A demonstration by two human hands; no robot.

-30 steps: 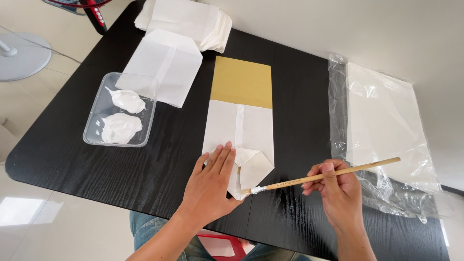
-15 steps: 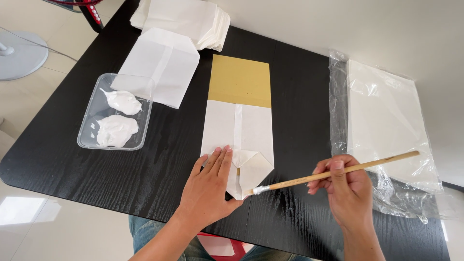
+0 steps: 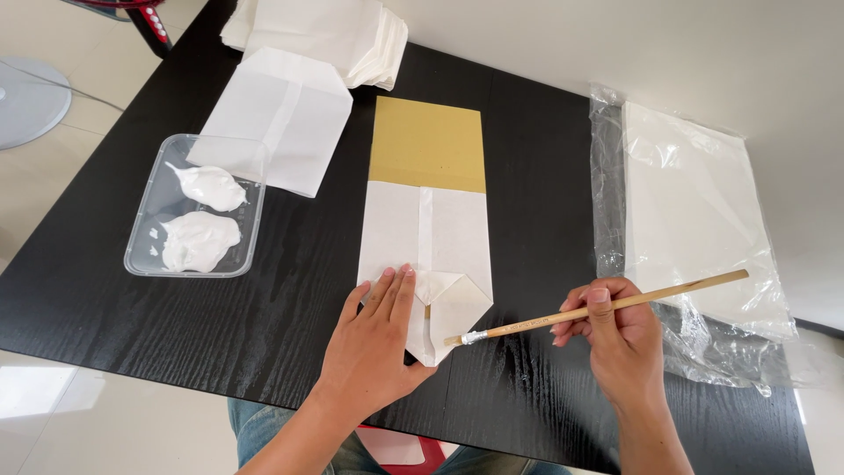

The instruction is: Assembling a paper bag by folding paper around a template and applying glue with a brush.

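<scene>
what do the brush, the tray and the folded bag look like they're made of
Brush: pale bamboo or wood handle, matt, with a metal-looking ferrule and white bristles. Tray: clear, glossy plastic, table visible through it, holding white paste. Folded bag: thin matt white paper with sharp creases, over a tan, cardboard-like sheet.

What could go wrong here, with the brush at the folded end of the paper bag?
1. The left hand lies flat beside the folded flaps of the paper bag; wet paste could smear onto its fingers.
2. The brush in the right hand has its tip right at the flap edge, so paste might land on the black table.
3. The paste tray sits far left, so reloading means reaching across the pressing hand.
</scene>
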